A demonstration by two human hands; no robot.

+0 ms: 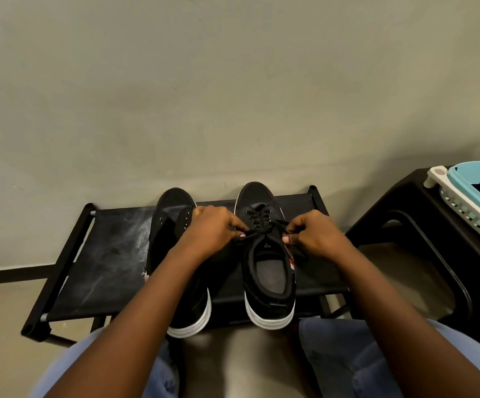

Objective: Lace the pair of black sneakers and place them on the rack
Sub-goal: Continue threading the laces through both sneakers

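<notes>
Two black sneakers with white soles stand side by side on the black fabric top of a low rack (104,254), toes toward the wall. The right sneaker (267,271) has a black lace (261,222) threaded through its eyelets. My left hand (216,229) pinches one end of that lace at the shoe's left side. My right hand (310,232) pinches the other end at its right side. The left sneaker (172,214) shows bare eyelets with no lace in sight, and my left forearm covers its middle.
A dark stool or side table (422,225) stands to the right, carrying a teal and white plastic basket (474,193). A plain wall rises just behind the rack. My knees in light blue trousers (348,360) sit close to the rack's front edge.
</notes>
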